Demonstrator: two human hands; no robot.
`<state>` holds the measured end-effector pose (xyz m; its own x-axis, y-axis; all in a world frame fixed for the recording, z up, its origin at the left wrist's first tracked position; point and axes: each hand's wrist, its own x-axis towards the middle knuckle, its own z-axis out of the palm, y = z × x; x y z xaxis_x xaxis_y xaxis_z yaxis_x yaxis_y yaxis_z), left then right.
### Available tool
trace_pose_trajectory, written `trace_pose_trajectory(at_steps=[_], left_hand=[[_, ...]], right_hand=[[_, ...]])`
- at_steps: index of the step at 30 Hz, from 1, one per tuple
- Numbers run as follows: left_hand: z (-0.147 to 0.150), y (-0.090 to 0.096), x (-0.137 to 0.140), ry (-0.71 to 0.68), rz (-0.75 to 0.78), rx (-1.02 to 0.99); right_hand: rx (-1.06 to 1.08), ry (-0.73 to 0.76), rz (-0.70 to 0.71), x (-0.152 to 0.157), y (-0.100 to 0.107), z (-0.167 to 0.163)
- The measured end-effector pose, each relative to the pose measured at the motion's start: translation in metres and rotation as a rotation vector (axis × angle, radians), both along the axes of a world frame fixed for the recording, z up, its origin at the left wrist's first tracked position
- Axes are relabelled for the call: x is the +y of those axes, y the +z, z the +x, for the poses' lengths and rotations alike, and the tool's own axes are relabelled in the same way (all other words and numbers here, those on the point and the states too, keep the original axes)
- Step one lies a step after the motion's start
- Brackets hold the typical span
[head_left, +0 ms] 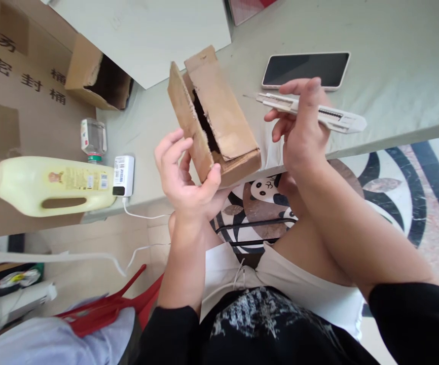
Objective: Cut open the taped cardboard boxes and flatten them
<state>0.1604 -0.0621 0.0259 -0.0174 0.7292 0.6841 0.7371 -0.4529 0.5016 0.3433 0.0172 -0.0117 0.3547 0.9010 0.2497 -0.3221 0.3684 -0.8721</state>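
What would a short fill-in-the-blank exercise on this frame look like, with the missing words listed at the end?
1. The right hand holds a utility knife coloured ____.
2. The left hand touches a small box made of ____.
3. A phone lies on the table, nearer to the ____ hand than to the other.
4. Both sleeves are coloured ____.

Missing words: white; cardboard; right; black.

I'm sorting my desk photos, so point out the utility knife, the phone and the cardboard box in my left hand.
Utility knife (335, 117): head view, on its white handle.
Phone (305, 70): head view, on its dark screen.
Cardboard box (223, 104): head view, on its broad flap.
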Motion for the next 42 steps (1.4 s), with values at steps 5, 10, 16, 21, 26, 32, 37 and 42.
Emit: trace_pose_trajectory(at_steps=[5, 10, 16, 21, 26, 32, 37, 42], left_hand=[[-0.009, 0.002, 0.001, 0.044, 0.106, -0.013], [-0.022, -0.001, 0.003, -0.001, 0.118, -0.114], [-0.029, -0.005, 0.001, 0.036, 0.137, -0.130], [-0.030, -0.003, 0.000, 0.166, 0.143, -0.127], [-0.032, -0.004, -0.005, 0.271, 0.131, -0.315], [-0.050, -0.020, -0.008, 0.430, 0.188, -0.735], [-0.075, -0.045, -0.010, 0.486, -0.104, -0.961], [-0.081, -0.066, -0.015, 0.484, -0.327, -0.841]], right_hand=[[-0.076, 0.015, -0.059, 0.004, -0.004, -0.002], [-0.153, 0.037, -0.084, 0.005, -0.009, -0.002], [-0.247, 0.055, -0.097, 0.006, -0.010, 0.000], [-0.581, 0.136, -0.106, 0.000, -0.005, 0.009], [-1.145, 0.401, -0.180, -0.007, -0.002, 0.014], [-1.321, 0.519, -0.220, -0.004, -0.008, 0.011], [-1.301, 0.469, -0.201, -0.004, -0.010, 0.009], [-1.243, 0.516, -0.171, -0.007, -0.011, 0.002]])
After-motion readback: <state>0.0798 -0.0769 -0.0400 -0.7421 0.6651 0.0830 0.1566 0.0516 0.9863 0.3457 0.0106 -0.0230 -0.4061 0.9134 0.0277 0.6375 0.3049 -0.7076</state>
